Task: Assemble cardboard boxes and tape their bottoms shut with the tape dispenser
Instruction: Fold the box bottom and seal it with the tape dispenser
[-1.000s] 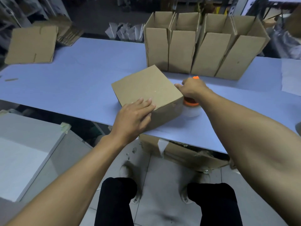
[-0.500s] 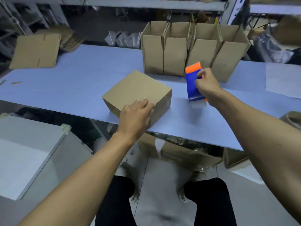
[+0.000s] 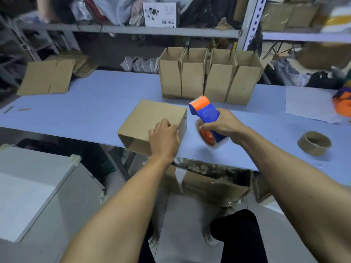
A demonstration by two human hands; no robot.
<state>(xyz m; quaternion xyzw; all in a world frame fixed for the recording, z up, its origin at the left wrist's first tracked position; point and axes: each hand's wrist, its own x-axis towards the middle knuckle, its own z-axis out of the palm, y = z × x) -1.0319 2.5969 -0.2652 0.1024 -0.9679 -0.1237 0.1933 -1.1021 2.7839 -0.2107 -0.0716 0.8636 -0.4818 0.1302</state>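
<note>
I see my left hand (image 3: 164, 137) resting on the near right corner of a plain brown cardboard box (image 3: 152, 123), fingers curled over its top edge so that they hold it down. The box lies on the pale blue table (image 3: 95, 109) close to the near edge, with an open end facing me at the lower left. My right hand (image 3: 222, 124) is wrapped round the handle of the blue and orange tape dispenser (image 3: 206, 118), gripping it firmly. The dispenser is lifted off the table just to the right of the box, not touching it, with its orange head tilted up and away from me and the roll of clear tape hanging low beside my wrist.

Behind the box, a row of four upright open-topped brown cardboard boxes (image 3: 209, 80) stands side by side across the far part of the table, their flaps up. At the far left corner lies a flattened brown cardboard sheet (image 3: 47, 77), with a stack of more flat cardboard (image 3: 83, 63) behind it. An empty brown cardboard tape core (image 3: 314, 143) sits on the table well to the right of my right hand, and a white sheet of paper (image 3: 307, 103) lies beyond it. Grey metal shelving (image 3: 133, 30) full of clutter runs along the back
</note>
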